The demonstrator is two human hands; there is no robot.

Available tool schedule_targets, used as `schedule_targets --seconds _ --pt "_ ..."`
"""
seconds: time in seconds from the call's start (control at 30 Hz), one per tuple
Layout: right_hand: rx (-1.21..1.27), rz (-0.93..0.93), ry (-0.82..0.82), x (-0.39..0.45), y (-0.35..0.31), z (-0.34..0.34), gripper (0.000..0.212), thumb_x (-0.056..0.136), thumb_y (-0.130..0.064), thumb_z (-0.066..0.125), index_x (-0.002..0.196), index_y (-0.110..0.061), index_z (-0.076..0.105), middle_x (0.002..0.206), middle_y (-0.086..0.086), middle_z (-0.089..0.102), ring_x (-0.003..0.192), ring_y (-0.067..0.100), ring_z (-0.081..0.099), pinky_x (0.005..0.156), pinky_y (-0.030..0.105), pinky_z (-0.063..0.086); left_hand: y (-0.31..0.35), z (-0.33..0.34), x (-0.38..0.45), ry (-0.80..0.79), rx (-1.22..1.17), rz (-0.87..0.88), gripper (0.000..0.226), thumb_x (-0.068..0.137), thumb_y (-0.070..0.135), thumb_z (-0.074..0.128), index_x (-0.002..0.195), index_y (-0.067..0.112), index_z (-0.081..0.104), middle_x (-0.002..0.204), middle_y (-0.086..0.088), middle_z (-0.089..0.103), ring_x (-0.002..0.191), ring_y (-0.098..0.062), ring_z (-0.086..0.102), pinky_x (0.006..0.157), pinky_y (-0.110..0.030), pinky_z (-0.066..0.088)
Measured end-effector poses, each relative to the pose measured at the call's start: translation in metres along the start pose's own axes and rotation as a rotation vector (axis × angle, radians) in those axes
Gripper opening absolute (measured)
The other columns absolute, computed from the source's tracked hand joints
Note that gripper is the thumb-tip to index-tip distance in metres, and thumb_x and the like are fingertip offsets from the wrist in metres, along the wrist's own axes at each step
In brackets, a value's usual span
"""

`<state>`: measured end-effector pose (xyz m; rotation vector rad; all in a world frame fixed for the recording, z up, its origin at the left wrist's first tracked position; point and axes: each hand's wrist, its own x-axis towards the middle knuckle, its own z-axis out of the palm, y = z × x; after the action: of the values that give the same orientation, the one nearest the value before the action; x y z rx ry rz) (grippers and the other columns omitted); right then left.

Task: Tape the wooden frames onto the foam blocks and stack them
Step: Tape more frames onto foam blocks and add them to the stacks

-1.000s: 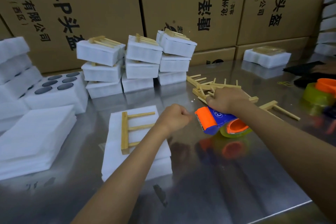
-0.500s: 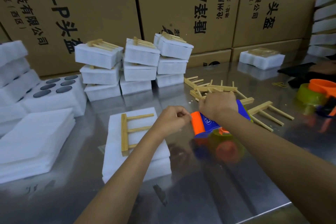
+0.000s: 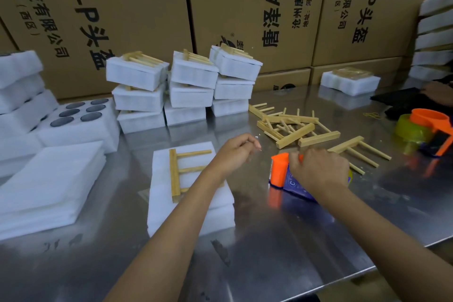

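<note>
The right hand (image 3: 318, 170) gripped the orange and blue tape dispenser (image 3: 284, 174) on the shiny metal tabletop (image 3: 282, 240), the left hand (image 3: 235, 152) seemed to pinch its tape end, so pull it straight over the pale wooden frame (image 3: 181, 174) lying on the white foam block (image 3: 171, 213).

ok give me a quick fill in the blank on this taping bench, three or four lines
1. The right hand grips a blue and ____ tape dispenser.
2. The wooden frame by the left hand lies on a white ____ block.
3. The finished blocks at the back stand in ____ stacks.
4. The loose frames lie on the bare ____ table.

Missing words: orange; foam; three; metal
</note>
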<state>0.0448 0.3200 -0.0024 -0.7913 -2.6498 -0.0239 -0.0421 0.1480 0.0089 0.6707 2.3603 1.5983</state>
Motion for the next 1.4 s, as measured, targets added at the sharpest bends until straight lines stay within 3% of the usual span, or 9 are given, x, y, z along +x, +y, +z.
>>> schedule_targets --seconds 0.2,0.33,0.5,0.73,0.87,0.97,1.07,1.17,1.4 --pt "0.273 -0.284 0.020 0.009 -0.016 -0.027 0.037 0.091 -0.036 0.054 0.120 -0.013 0.055 0.115 0.007 0.062 0.111 0.026 0.053 0.092 0.041 0.040 0.002 0.000 0.001 0.016 -0.045 -0.024 0.032 0.098 0.019 0.044 0.079 0.032 0.066 0.101 0.013 0.069 0.079 -0.003 0.061 0.077 -0.024 0.042" --pt "0.942 -0.130 -0.531 0.012 -0.054 -0.038 0.063 0.088 -0.034 0.070 0.137 -0.017 0.036 0.108 0.002 0.061 0.093 0.011 0.058 0.071 0.025 0.044 0.005 -0.002 0.001 0.021 -0.068 -0.015 0.032 0.093 0.013 0.040 0.081 0.026 0.067 0.089 0.009 0.067 0.079 -0.002 0.059 0.080 -0.025 0.043" --pt "1.089 0.063 -0.504 0.023 -0.069 -0.019 0.045 0.089 -0.014 0.066 0.127 -0.013 0.043 0.099 0.013 0.063 0.077 0.020 0.060 0.059 0.027 0.045 0.003 -0.003 0.002 0.027 -0.076 0.001 0.030 0.092 0.015 0.041 0.081 0.025 0.068 0.101 0.004 0.065 0.099 -0.013 0.059 0.084 -0.028 0.043" --pt "0.799 -0.082 -0.371 0.015 -0.074 -0.005 0.037 0.079 -0.007 0.061 0.104 -0.019 0.037 0.096 0.006 0.057 0.085 0.028 0.055 0.058 0.030 0.040 0.003 -0.002 -0.002 0.199 0.216 0.061 0.063 0.096 0.001 0.036 0.155 0.024 0.033 0.157 -0.003 0.032 0.142 -0.017 0.034 0.109 -0.023 0.030" --pt "0.612 -0.270 -0.248 -0.002 -0.080 -0.005 0.037 0.080 -0.007 0.059 0.105 -0.021 0.034 0.092 0.008 0.056 0.084 0.028 0.051 0.065 0.032 0.034 0.008 -0.029 -0.019 0.342 0.171 0.125 0.062 0.092 -0.002 0.035 0.151 0.018 0.039 0.155 -0.003 0.038 0.141 -0.020 0.038 0.112 -0.026 0.031" --pt "0.563 -0.333 -0.226 -0.011 -0.085 -0.008 0.028 0.088 -0.020 0.059 0.107 -0.018 0.038 0.090 0.010 0.057 0.083 0.031 0.053 0.064 0.033 0.035 0.000 -0.066 -0.033 0.412 0.549 0.116 0.058 0.094 0.008 0.043 0.151 0.016 0.038 0.153 -0.006 0.040 0.142 -0.025 0.033 0.113 -0.032 0.026" --pt "0.490 -0.366 -0.207 -0.019 -0.093 -0.009 0.034 0.091 -0.033 0.058 0.114 -0.016 0.040 0.104 0.010 0.056 0.096 0.033 0.057 0.071 0.035 0.042 -0.022 -0.092 -0.049 0.320 0.792 -0.200 0.075 0.098 0.048 0.048 0.158 0.022 0.013 0.165 -0.009 0.012 0.152 -0.029 0.008 0.121 -0.048 0.012" --pt "0.457 -0.374 -0.248 -0.027 -0.100 -0.004 0.041 0.091 -0.040 0.058 0.120 -0.018 0.040 0.119 0.008 0.051 0.105 0.033 0.057 0.084 0.042 0.051 -0.042 -0.090 -0.063 0.163 0.595 -0.384 0.100 0.085 0.075 0.049 0.159 0.028 0.000 0.167 -0.005 -0.005 0.153 -0.027 -0.012 0.121 -0.051 0.007" --pt "0.543 -0.320 -0.245 -0.028 -0.106 0.012 0.032 0.088 -0.031 0.064 0.109 -0.022 0.041 0.115 0.003 0.045 0.090 0.027 0.056 0.070 0.036 0.046 -0.047 -0.086 -0.065 0.241 0.475 -0.360 0.088 0.090 0.067 0.051 0.159 0.032 0.009 0.167 0.005 0.002 0.153 -0.021 -0.014 0.121 -0.050 0.008"
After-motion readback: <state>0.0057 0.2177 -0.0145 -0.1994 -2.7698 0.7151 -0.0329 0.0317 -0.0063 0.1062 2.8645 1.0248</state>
